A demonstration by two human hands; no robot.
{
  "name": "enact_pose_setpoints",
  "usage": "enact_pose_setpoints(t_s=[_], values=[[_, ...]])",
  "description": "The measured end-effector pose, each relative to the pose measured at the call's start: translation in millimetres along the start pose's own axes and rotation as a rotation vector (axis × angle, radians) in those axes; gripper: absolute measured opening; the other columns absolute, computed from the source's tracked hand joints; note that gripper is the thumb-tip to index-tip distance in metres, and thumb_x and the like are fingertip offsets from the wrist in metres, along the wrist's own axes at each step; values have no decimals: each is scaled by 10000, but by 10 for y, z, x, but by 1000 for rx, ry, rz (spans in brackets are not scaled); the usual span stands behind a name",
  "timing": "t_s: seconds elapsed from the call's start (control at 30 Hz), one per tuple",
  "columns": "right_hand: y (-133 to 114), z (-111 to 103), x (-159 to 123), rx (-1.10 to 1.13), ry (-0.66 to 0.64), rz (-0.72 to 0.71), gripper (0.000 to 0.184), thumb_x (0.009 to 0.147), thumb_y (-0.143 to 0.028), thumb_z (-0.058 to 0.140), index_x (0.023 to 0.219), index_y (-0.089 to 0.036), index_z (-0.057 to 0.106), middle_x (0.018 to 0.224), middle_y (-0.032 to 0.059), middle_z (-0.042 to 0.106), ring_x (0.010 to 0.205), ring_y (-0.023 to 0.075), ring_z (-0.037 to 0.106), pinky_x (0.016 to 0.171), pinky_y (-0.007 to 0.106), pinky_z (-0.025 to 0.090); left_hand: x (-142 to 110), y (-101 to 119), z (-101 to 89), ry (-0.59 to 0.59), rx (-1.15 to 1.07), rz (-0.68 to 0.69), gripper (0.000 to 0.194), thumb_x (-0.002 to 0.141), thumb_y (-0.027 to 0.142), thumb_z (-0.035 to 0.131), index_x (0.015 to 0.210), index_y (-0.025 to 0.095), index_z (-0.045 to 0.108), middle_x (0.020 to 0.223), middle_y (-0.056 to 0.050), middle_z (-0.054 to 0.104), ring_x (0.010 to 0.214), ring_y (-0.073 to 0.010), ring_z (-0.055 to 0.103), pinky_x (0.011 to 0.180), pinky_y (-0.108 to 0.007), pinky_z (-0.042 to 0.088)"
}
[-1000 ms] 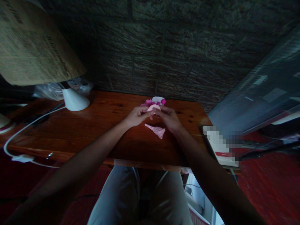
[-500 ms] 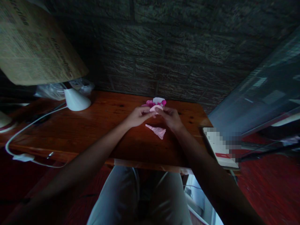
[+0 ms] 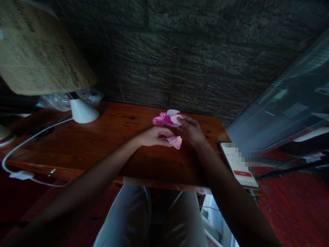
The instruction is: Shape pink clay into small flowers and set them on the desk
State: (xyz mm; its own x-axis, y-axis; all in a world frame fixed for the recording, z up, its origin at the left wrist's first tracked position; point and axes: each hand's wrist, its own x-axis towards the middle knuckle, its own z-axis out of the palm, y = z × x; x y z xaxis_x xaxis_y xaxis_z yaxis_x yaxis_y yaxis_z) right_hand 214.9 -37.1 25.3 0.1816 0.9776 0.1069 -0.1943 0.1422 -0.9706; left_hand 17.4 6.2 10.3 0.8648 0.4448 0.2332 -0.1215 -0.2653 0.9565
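My left hand [image 3: 155,136] is at the middle of the wooden table, with thumb and fingers closed on the narrow end of a light pink piece of crinkled paper [image 3: 175,141]. That end is hidden by the fingers. Farther back and to the right, my right hand [image 3: 191,128] pinches a pale pink rounded piece [image 3: 176,119] between thumb and fingers. Just behind it lies a small cluster of pink and magenta crinkled flower-like pieces [image 3: 159,120]. A white rounded piece [image 3: 173,112] shows at the back of this cluster.
The wooden table [image 3: 115,127] backs onto a dark brick wall [image 3: 164,79]. At the left stands a lamp with a white base [image 3: 83,111] and a newsprint-patterned shade [image 3: 48,55]; its white cable [image 3: 28,144] hangs over the front edge. A phone [image 3: 238,164] lies at the right end.
My hands have parted. The left came toward me and took the crinkled paper; the right keeps the pale piece and has moved slightly right. More of the pink cluster shows.
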Motion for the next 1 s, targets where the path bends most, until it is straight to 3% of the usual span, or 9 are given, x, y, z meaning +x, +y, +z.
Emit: enact_pose_setpoints(t_s=[0.2,0.33,0.43,0.53,0.63,0.8,1.0], values=[[-76,-20,-7,114,76,-16,377,546,-332,907,888,-256,767,930,-1,780,846,171,686,750,299,546,-12,189,-49,211,-296,14,488,611,148,906,998,177,610,928,-8,732,839,-130,702,802,-268,548],[-98,23,-43,103,62,-29,349,548,-344,913,862,-256,789,922,5,786,851,176,689,765,304,551,3,171,-62,291,-246,21,545,594,188,912,1027,185,581,906,1,704,749,-115,652,636,-208,492],[-85,37,-48,79,61,-28,327,562,-397,918,820,-243,789,916,21,792,867,190,701,797,324,557,10,140,-87,383,-152,54,504,640,229,891,1063,174,622,961,-19,701,793,-113,629,675,-210,478],[-63,27,-33,58,70,-34,377,565,-411,926,869,-234,790,923,26,795,847,187,705,794,331,556,7,102,-125,388,-100,56,432,736,292,835,1114,166,669,1026,-51,701,859,-131,628,725,-228,474],[-43,19,-18,23,72,-49,429,577,-404,925,942,-226,785,945,30,794,840,187,704,784,334,550,6,72,-154,370,-157,35,416,800,348,766,1167,168,687,959,-56,690,779,-130,604,646,-228,440],[-9,43,-12,-20,90,-42,506,542,-394,941,981,-208,773,889,29,792,789,191,701,740,336,553,0,161,-134,387,-172,6,464,823,347,758,1249,180,680,796,-20,674,606,-98,523,534,-222,365],[8,92,-33,-60,93,-64,490,550,-419,926,959,-212,750,843,30,790,762,204,703,718,351,559,-7,263,-79,446,-142,25,397,783,269,815,1147,156,704,881,-43,734,685,-101,594,562,-203,414]])
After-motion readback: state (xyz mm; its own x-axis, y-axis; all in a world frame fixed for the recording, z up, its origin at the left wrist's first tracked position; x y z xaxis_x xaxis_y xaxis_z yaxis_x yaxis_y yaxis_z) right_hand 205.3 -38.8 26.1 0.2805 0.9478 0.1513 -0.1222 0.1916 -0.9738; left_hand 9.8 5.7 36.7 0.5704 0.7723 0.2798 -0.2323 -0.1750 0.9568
